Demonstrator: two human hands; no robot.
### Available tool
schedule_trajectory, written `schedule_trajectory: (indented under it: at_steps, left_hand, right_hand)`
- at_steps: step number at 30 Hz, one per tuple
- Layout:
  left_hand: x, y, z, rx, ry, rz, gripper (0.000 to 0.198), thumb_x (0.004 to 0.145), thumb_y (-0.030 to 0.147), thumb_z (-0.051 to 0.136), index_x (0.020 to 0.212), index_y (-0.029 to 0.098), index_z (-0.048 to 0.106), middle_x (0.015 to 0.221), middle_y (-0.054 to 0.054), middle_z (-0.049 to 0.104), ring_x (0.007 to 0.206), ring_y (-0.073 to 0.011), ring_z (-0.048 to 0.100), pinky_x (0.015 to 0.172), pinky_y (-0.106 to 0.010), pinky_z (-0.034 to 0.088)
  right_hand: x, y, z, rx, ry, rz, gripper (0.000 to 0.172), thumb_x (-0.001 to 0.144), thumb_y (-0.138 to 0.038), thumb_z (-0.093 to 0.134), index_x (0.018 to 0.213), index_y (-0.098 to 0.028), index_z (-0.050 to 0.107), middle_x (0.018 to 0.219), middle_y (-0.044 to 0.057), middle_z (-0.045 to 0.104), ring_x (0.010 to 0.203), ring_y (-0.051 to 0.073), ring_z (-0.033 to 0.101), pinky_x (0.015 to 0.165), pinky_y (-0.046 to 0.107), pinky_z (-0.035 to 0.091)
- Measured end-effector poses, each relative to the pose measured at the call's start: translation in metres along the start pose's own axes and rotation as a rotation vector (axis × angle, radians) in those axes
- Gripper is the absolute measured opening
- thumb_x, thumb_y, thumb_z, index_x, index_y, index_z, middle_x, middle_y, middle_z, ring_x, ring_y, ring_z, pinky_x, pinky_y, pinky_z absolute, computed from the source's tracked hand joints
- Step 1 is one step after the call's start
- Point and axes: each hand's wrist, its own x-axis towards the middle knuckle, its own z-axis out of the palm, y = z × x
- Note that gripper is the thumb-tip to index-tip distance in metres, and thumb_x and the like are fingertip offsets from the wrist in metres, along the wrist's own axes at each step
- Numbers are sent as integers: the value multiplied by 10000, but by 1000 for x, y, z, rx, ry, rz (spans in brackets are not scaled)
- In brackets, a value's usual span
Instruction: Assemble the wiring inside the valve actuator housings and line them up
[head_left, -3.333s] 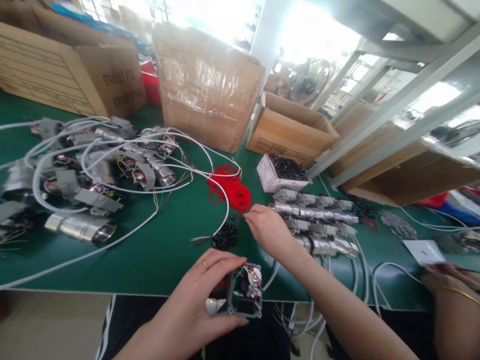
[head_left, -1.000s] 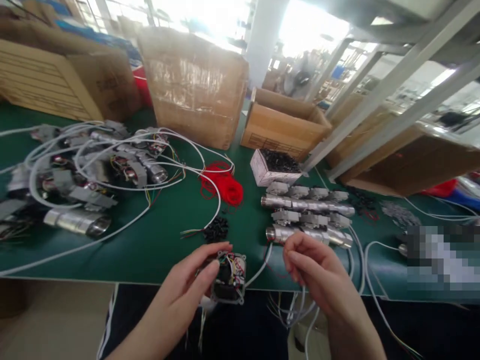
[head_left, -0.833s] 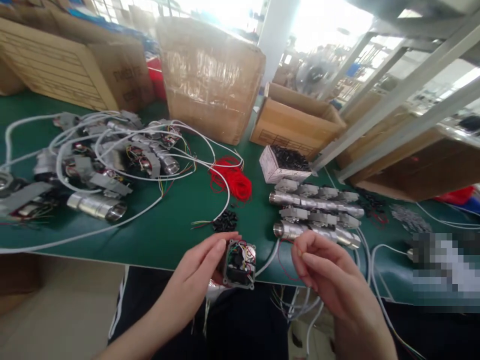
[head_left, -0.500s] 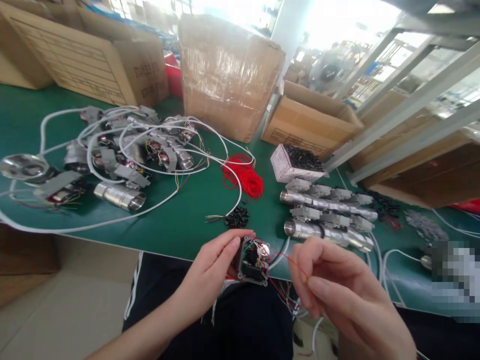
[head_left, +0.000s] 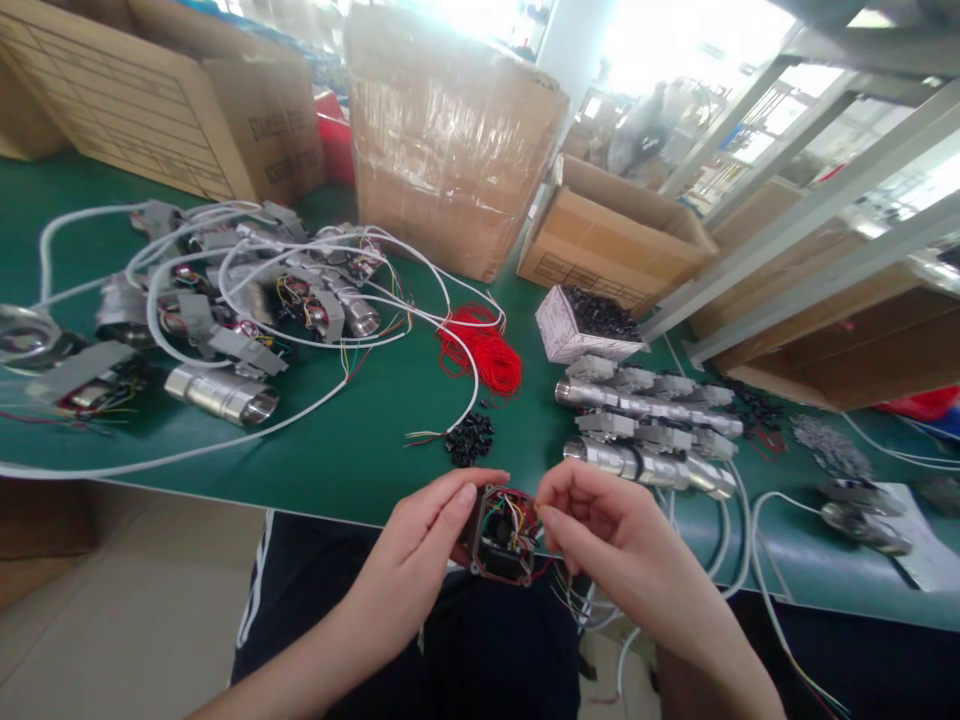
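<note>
My left hand [head_left: 429, 530] is closed around the side of a small open housing [head_left: 504, 535], which has a black part and red, green, yellow and white wires inside. At the housing's right edge, the thumb and forefinger of my right hand [head_left: 600, 520] are pinched on a thin red wire, mostly hidden by the fingers. More loose wires [head_left: 574, 590] hang below that hand. Just beyond the housing lies a pile of small black parts [head_left: 470, 440], and behind it a bundle of red wire [head_left: 484, 355].
Metal valve bodies with grey cables [head_left: 225, 393] crowd the left of the green table [head_left: 330, 440]. Valve assemblies [head_left: 649, 465] stand in rows at the right, near a white box of black parts [head_left: 562, 330]. Cardboard boxes [head_left: 450, 150] line the back.
My right hand has moved left from beside the housing to its right edge, bringing the red wire's held part close in. My left hand keeps its hold. The view has shifted slightly.
</note>
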Motion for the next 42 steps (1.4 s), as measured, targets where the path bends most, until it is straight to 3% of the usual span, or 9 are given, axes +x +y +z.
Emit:
schedule_trajectory:
  at_steps: [6, 9, 16, 20, 25, 29, 35, 42]
  left_hand:
    - [-2, -2, 2, 23, -18, -1, 425, 972, 488, 497, 1171, 182, 715, 1083, -88, 759, 881, -259, 731, 734, -348, 640]
    - [-1, -1, 3, 107, 5, 18, 406, 972, 458, 482, 1156, 190, 725, 1078, -81, 762, 902, -254, 724, 739, -319, 615]
    - [1, 2, 4, 256, 57, 73, 380, 961, 425, 488, 1118, 199, 749, 1081, -64, 778, 908, -236, 716, 752, -284, 562]
    - [3, 2, 7, 269, 87, 80, 374, 947, 431, 506, 1064, 182, 759, 970, -62, 789, 752, -208, 694, 603, -254, 512]
    - [4, 2, 10, 319, 136, 156, 293, 923, 362, 548, 977, 185, 775, 910, -43, 795, 771, -196, 700, 673, -244, 521]
    - [2, 1, 10, 362, 147, 203, 283, 918, 331, 534, 945, 188, 776, 858, -27, 785, 734, -182, 693, 643, -230, 514]
    - [2, 2, 12, 386, 169, 212, 270, 913, 327, 546, 933, 193, 780, 837, -17, 780, 711, -172, 686, 623, -220, 501]
    - [4, 2, 11, 370, 156, 188, 264, 920, 335, 555, 952, 208, 784, 862, -13, 793, 732, -174, 708, 641, -228, 511]
  right_hand:
    - [1, 10, 0, -81, 24, -23, 161, 867, -312, 587, 747, -205, 578, 621, -33, 530, 540, 103, 499, 473, 211, 392]
    - [-3, 11, -4, -109, -2, -27, 143, 884, -312, 575, 812, -197, 620, 663, -12, 580, 580, 117, 544, 498, 214, 426]
    - [-10, 17, -14, -109, 82, -28, 132, 897, -308, 596, 884, -185, 643, 697, -5, 597, 592, 122, 557, 512, 225, 444]
    - [-3, 19, -11, -60, 50, -33, 167, 910, -328, 607, 862, -182, 673, 696, 1, 612, 609, 127, 552, 530, 234, 441]
    - [11, 18, -10, -87, 14, -100, 182, 903, -325, 641, 837, -181, 730, 725, 17, 658, 641, 136, 581, 565, 243, 444]
    - [23, 12, -11, -162, -48, -175, 136, 871, -259, 660, 788, -177, 730, 693, -6, 618, 616, 117, 529, 539, 229, 390]
    - [30, 10, -19, -170, -181, -83, 149, 861, -259, 687, 742, -174, 658, 623, -44, 542, 578, 104, 468, 515, 223, 343]
    - [11, 26, -25, -49, -145, -7, 99, 840, -264, 673, 825, -179, 623, 693, -42, 538, 628, 109, 483, 551, 227, 371]
